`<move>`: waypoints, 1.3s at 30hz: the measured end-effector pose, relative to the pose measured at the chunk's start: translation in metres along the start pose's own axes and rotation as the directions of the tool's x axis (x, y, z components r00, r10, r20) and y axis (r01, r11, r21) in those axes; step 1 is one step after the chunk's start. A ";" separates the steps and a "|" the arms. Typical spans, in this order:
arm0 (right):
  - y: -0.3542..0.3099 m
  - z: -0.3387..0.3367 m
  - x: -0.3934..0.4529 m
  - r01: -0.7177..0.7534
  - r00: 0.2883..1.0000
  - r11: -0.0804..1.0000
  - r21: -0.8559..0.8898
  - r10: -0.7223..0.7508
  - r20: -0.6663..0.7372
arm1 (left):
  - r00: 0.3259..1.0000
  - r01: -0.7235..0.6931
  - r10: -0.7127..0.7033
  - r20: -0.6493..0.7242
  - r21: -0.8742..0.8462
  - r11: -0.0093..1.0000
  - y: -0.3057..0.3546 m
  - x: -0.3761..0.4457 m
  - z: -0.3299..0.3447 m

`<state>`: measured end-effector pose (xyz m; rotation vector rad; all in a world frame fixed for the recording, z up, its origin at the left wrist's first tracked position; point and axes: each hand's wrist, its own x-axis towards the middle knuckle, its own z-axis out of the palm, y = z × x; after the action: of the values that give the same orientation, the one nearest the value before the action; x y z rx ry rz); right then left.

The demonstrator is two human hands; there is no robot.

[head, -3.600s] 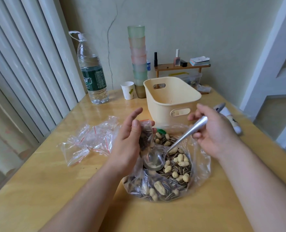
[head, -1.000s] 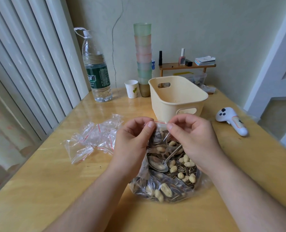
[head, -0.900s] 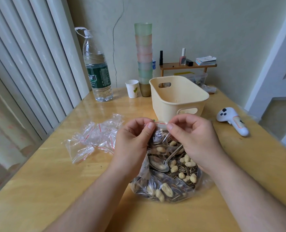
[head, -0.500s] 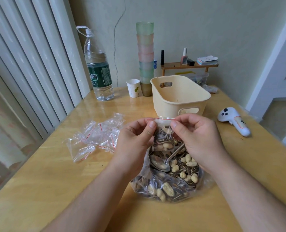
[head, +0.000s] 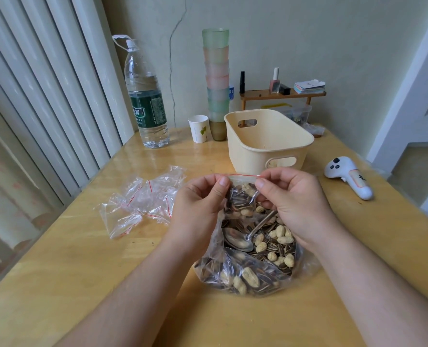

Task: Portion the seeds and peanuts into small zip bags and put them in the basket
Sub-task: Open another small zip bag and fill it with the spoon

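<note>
A small zip bag holding seeds and peanuts hangs above the big clear bag of seeds and peanuts. My left hand pinches its red-striped top at the left corner. My right hand pinches the top at the right corner. A metal spoon lies in the big bag on the seeds. The cream basket stands just behind my hands; a pale bit shows through its front handle hole.
A heap of empty zip bags lies left of my hands. At the back stand a water bottle, a paper cup, stacked cups and a small shelf. A white controller lies to the right.
The spoon left my right hand and now lies in the big bag. Both hands took the small bag's top, lifted it a little, and my right fingers slid right along the strip.
</note>
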<state>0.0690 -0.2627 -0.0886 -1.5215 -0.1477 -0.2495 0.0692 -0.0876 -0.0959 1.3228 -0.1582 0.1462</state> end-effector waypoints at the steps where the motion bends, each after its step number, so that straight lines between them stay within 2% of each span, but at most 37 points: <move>1: 0.000 0.000 0.000 -0.003 1.000 1.000 0.000 0.003 -0.001 | 1.000 -0.005 0.005 0.002 0.015 1.000 -0.001 0.000 0.000; 12: 0.002 0.003 0.000 -0.024 0.999 0.999 -0.031 0.026 0.045 | 0.999 -0.032 0.032 0.034 0.013 0.999 0.004 -0.003 0.003; 17: 0.001 0.004 0.000 -0.044 0.999 0.999 0.017 0.044 0.026 | 0.998 -0.053 0.053 0.032 0.011 0.999 0.006 -0.005 0.004; 25: 0.001 0.001 0.001 -0.012 1.000 1.000 0.026 0.011 0.023 | 0.995 -0.093 0.092 0.039 0.042 0.995 0.002 -0.005 0.005; 31: 0.001 0.003 0.000 0.056 0.997 0.996 -0.075 -0.052 0.059 | 0.998 -0.069 0.069 0.013 -0.032 0.997 0.006 -0.007 0.007; 35: 0.000 0.005 -0.001 0.056 0.998 0.996 -0.062 -0.053 0.044 | 0.998 -0.056 0.057 0.033 -0.040 0.998 0.007 -0.007 0.007; 39: 0.001 0.005 0.000 0.048 0.998 0.998 -0.034 -0.046 0.036 | 0.995 -0.092 0.091 0.038 0.021 0.996 0.006 -0.007 0.006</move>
<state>0.0694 -0.2581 -0.0890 -1.5591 -0.2083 -0.2639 0.0612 -0.0917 -0.0902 1.3416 -0.2495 0.2020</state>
